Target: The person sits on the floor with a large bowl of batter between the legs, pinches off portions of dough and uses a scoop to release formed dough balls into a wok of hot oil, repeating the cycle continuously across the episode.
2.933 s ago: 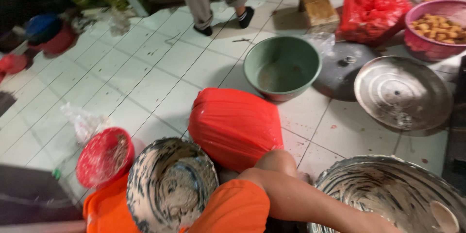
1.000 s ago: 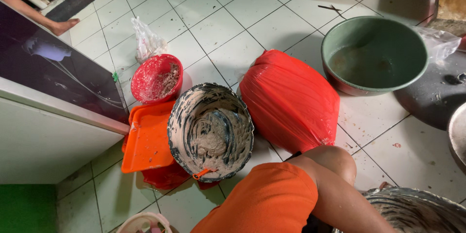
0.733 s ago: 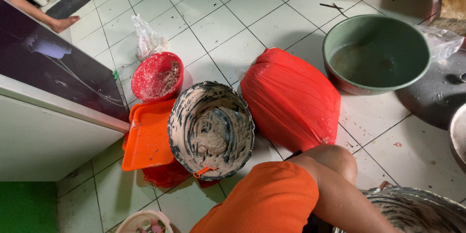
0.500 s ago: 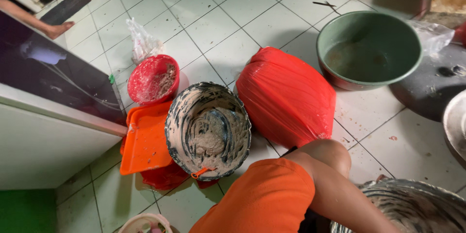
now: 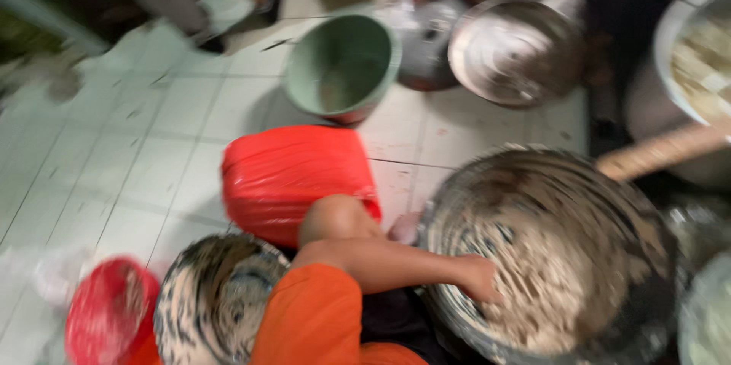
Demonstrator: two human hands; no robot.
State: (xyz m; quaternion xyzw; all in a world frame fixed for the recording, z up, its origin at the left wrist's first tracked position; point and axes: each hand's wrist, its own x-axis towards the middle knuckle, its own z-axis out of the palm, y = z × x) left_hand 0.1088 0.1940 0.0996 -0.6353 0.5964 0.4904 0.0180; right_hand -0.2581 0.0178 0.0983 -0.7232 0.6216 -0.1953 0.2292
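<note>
The big metal basin (image 5: 563,258) on the floor (image 5: 122,152) is where everything's happening. It's smeared all over inside with pale wet batter (image 5: 533,289), pooled thickest toward the near side. The left hand (image 5: 481,280) is down in there with the fingers curled into the mix, gripping or scraping a handful; the frame's blurry, so I can't say how tight. I don't see the right hand anywhere in the shot.

Stuff I'd worry about, biggest first:

- The basin sits straight on tile and its walls look slick. Push hard against one side and I'd guess it skids or tips, dumping batter toward the knee (image 5: 335,220) just beside its rim.
- The red plastic sack (image 5: 293,178) is right behind the knee, near the basin. A sloppy fling out of the basin would probably splatter it.
- The second batter-coated bowl (image 5: 213,296) is tucked under the orange sleeve (image 5: 320,319). The elbow swinging back could knock it, and the little red bowl (image 5: 103,319) next to it too.
- The green bowl (image 5: 343,68) and the steel lid (image 5: 514,49) farther off seem safe, well apart from the arm.
- Someone else's feet (image 5: 228,19) are up at the far end. Wet tile and drips of batter look like a slip waiting to happen.
</note>
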